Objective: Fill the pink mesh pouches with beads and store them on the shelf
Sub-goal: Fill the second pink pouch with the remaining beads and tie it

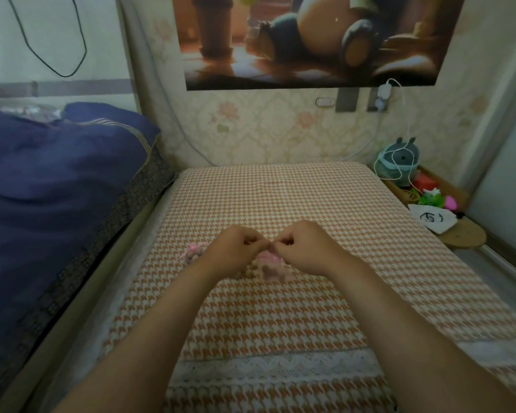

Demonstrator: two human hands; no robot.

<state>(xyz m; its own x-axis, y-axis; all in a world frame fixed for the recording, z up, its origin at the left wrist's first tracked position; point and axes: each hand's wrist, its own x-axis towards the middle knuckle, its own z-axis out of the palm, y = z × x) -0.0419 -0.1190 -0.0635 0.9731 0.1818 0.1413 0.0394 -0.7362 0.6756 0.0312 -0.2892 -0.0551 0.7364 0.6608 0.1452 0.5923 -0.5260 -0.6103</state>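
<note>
A pink mesh pouch (270, 265) with beads inside hangs just above the checked table cover (280, 198), blurred. My left hand (236, 251) and my right hand (303, 248) meet over it, fingers curled, each pinching the pouch's top or drawstring. A second pink pouch (192, 252) with a ribbon lies on the cover just left of my left hand, partly hidden by it.
A blue duvet (57, 180) covers the bed on the left. On the right, a wooden shelf (462, 238) holds a grey plush toy (399, 162), a white cloth bag (432, 220) and small colourful items. A white charging cable (405, 120) hangs from the wall.
</note>
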